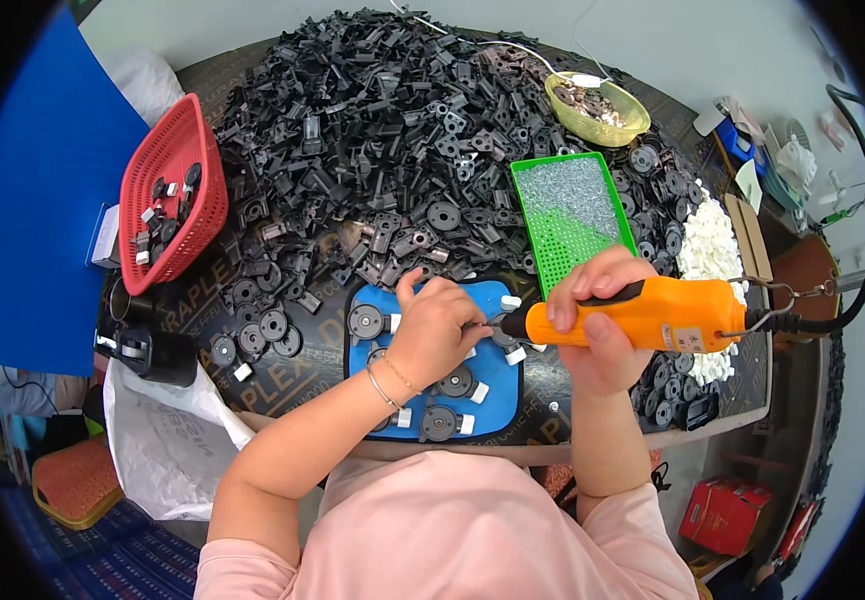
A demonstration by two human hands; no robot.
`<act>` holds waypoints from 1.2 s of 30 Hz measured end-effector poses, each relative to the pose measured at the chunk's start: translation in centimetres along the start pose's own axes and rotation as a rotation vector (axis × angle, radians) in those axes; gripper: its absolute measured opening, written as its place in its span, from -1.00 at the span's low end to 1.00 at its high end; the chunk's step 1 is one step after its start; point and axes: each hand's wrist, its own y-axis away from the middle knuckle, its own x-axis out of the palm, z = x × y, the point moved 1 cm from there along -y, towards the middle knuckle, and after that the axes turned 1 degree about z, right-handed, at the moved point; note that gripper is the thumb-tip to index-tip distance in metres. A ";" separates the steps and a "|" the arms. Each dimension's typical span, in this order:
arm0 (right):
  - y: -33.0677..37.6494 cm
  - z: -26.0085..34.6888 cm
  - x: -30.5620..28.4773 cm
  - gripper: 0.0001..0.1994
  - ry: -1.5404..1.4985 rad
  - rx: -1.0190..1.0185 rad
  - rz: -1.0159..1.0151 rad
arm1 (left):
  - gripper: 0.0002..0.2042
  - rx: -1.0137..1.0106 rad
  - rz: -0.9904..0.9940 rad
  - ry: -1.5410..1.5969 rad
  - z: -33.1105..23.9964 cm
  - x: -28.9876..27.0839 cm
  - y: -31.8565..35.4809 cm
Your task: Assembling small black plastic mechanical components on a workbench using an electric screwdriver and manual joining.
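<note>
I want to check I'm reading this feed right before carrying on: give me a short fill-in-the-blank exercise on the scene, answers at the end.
1. The right hand grips a tool whose body is mostly ____.
2. The left hand is over a ____ mat.
3. The white heap lies to the ____ of the green tray.
4. The red basket is on the picture's ____ side.

Missing words: orange; blue; right; left.

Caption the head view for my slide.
Right hand with orange corded screwdriver, left hand near its tip, above a blue mat.
</note>
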 end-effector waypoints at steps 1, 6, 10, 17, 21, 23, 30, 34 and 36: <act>0.0 -0.1 0.0 -0.75 0.000 0.001 0.000 | -0.89 0.000 0.000 0.000 0.0 0.0 0.0; 0.0 0.0 0.3 -0.75 -0.003 0.011 0.005 | -0.85 0.004 -0.021 -0.036 -0.2 0.0 -0.1; -0.1 -0.2 0.4 -0.75 -0.001 0.004 0.006 | -0.83 -0.001 0.010 -0.063 -0.2 -0.2 0.0; 0.2 -3.0 0.5 -0.76 0.089 0.029 -0.003 | -0.56 -0.136 0.028 -0.219 0.2 -1.8 1.1; 0.2 -4.8 0.6 -0.77 0.191 0.034 0.021 | -0.56 -0.184 0.158 -0.241 0.5 -1.9 1.3; 0.2 -5.2 0.8 -0.78 0.229 0.045 0.026 | -0.57 -0.187 0.158 -0.240 0.6 -1.7 1.3; 0.0 -5.4 1.7 -0.79 0.290 0.042 0.188 | -0.61 -0.175 0.166 -0.225 1.2 -1.1 1.3; 0.1 -5.6 1.9 -0.78 0.282 0.077 0.201 | -0.61 -0.198 0.168 -0.192 1.5 -0.7 1.4; -0.1 -5.7 1.3 -0.77 0.263 0.052 0.227 | -0.61 -0.189 0.152 -0.155 1.5 -0.5 1.3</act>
